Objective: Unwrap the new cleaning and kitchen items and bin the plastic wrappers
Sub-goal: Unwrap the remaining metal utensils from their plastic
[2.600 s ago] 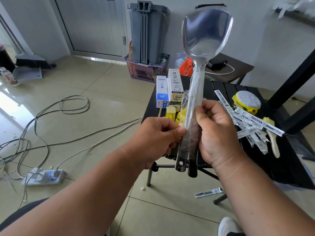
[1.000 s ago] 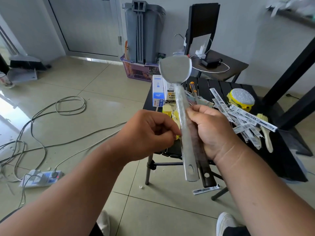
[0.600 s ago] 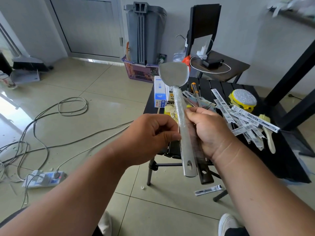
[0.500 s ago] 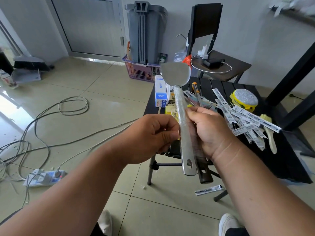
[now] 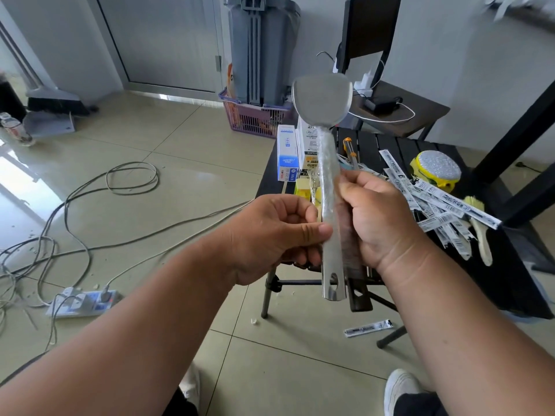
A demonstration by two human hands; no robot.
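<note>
R hand closed round handle of long steel spatula, blade up, w/ a second dark handle behind it. L hand pinches thin clear plastic wrap at spatula's shaft, thumb vs forefinger. Just beyond hands: black slatted worktop w/ white-blue boxes, packaged pens, yellow-backed scourer. Further past: purple plastic basket, grey bin standing in it; other contents unclear.
</note>
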